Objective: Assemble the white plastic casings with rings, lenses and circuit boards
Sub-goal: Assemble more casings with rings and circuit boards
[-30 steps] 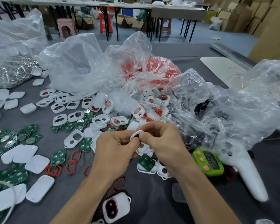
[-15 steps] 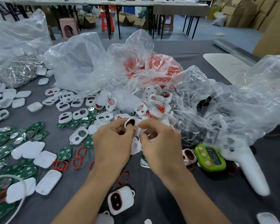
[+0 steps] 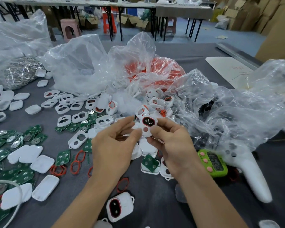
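Note:
Both hands hold one white casing (image 3: 147, 127) upright in front of me; it has a red ring and a dark lens in its large opening and a small round hole below. My left hand (image 3: 113, 148) pinches its left edge between thumb and fingers. My right hand (image 3: 169, 143) grips its right side, thumb near the small hole. Loose white casings (image 3: 79, 117) lie heaped beyond the hands. Green circuit boards (image 3: 5, 145) and red rings (image 3: 76, 163) lie scattered to the left. A casing with ring and lens fitted (image 3: 119, 206) lies on the grey table near my forearms.
Crumpled clear plastic bags (image 3: 89, 66) stand behind and to the right, one holding red rings (image 3: 156, 69). A green timer (image 3: 212, 163) and a white controller (image 3: 250, 175) lie at right. White back covers (image 3: 44, 188) lie at lower left.
The hands have lifted the casing and turned it so its front with the ring and lens faces me. The camera view has shifted slightly closer.

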Demonstrator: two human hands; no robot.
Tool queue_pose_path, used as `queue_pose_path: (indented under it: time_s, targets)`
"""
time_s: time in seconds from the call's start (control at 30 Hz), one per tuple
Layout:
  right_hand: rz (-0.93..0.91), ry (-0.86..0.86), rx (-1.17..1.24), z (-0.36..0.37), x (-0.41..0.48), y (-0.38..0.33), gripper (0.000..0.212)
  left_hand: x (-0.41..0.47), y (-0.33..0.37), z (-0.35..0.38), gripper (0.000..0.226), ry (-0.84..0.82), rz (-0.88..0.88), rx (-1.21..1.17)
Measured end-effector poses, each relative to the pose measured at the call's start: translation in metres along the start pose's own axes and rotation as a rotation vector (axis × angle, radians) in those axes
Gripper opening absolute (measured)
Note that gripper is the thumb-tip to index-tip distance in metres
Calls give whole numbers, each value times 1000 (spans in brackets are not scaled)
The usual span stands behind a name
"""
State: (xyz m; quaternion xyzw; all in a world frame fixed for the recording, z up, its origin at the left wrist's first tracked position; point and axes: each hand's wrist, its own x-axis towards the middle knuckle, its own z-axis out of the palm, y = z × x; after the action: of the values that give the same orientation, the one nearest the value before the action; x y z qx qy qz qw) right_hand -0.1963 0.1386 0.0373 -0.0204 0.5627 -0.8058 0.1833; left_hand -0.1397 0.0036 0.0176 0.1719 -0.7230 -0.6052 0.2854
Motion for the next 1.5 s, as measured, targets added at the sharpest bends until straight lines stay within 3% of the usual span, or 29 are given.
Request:
queue_pose_path:
  time_s: [0.13,0.2,0.33,0.47,0.67,0.9,0.97,1.07,1.13,1.23,1.3,1.37,1.5]
  targets:
    - [-254,16,-288,0,1,8,14,-4,0,3,39,-139,11,-66]
    - [-319,5,-322,2,3,12,19,-1,-1,2,36,-164,-21,-114]
    - [-310,-83,-258,3,4,17,19,6,2,-2,29,-156,-128,-296]
    - [-316,-104,-382,7,2,23,31,10,2,-6,32,-155,-198,-435]
    - [-311,-121,-526,6,1,19,41,15,3,-11,34,-234,-300,-535]
    - [-286,-264,-710,-1,0,9,56,22,0,-18,42,-304,-410,-554]
    - [-296,-272,-742,-4,0,4,52,22,1,-19,36,-331,-432,-620]
    - [-393,65,-688,-19,3,-12,28,25,2,-18,27,-323,-561,-792]
    - [-471,357,-806,-35,6,-24,20,28,1,-19,27,-273,-649,-895]
    - [-594,668,-998,-47,5,-34,25,34,-1,-20,28,-261,-679,-934]
    - [-648,764,-1094,-52,8,-50,32,36,-2,-21,28,-275,-677,-935]
    - [-533,727,-1216,-62,28,-77,36,36,-2,-22,28,-283,-677,-935]
    - [-12,423,-1699,-72,78,-112,24,36,-1,-21,26,-316,-672,-918]
